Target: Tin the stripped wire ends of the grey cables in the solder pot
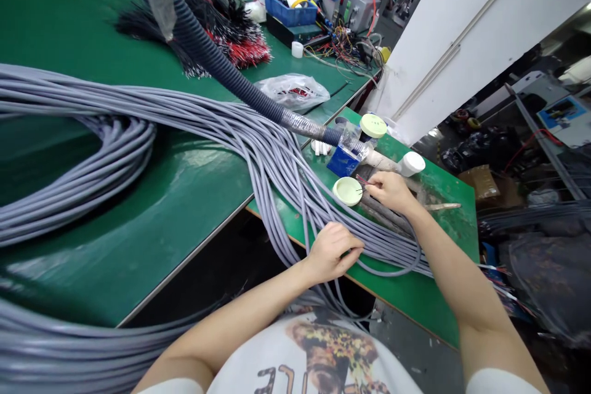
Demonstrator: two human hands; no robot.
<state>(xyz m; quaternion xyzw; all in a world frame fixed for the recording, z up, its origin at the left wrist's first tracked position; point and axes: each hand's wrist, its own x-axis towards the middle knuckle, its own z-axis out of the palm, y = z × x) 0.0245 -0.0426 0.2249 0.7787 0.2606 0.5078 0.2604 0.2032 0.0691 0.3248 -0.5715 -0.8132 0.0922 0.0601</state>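
Red and dark wires are pinched in my right hand, pointing left to the dish just beside it; my left hand curls by grey cables; its grip I cannot tell.

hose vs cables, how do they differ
The hose is dark and ribbed; the cables are pale grey and smooth. The hose is one thick tube; the cables are thinner and lie bundled. The hose has clear wrapping on it; the cables show none. Both are long and curved.
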